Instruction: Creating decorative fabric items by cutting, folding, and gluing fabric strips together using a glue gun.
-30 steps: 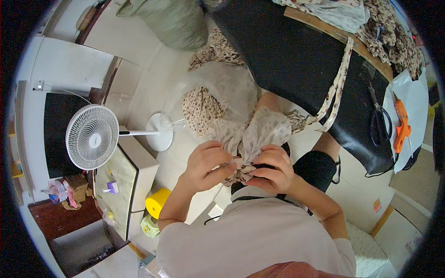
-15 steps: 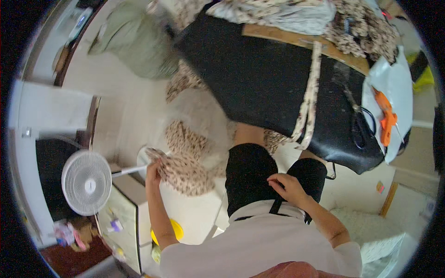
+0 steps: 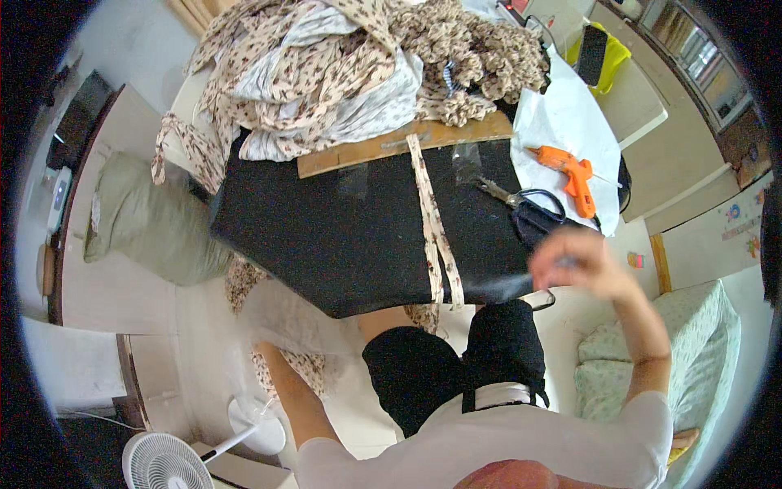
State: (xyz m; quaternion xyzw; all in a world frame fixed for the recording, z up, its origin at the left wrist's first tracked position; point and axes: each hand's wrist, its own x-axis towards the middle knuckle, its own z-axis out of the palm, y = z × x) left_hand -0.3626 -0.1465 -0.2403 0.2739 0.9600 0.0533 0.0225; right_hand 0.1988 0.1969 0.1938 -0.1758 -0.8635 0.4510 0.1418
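My left hand (image 3: 264, 349) reaches down to the patterned cloth (image 3: 295, 371) on the left, beside a clear plastic bag; its fingers are hidden from view. My right hand (image 3: 580, 265), blurred by motion, hovers by the near right edge of the black-topped table (image 3: 350, 236), just below the black-handled scissors (image 3: 529, 204). The scissors lie with their blades pointing left. A narrow patterned fabric strip (image 3: 429, 216) runs from a wooden ruler (image 3: 391, 145) over the near edge, its end doubled.
Patterned and white cloth (image 3: 309, 81) heaps along the table's far side, next to gathered ruffles (image 3: 472, 57). An orange glue gun (image 3: 573, 177) rests on a white sheet (image 3: 533, 122) at the right. A green sack (image 3: 159, 220) and a white fan (image 3: 167, 460) stand left.
My view has swung left and upward, showing more of the table. My right hand has risen from my lap toward the scissors. My left hand stays down by the patterned cloth.
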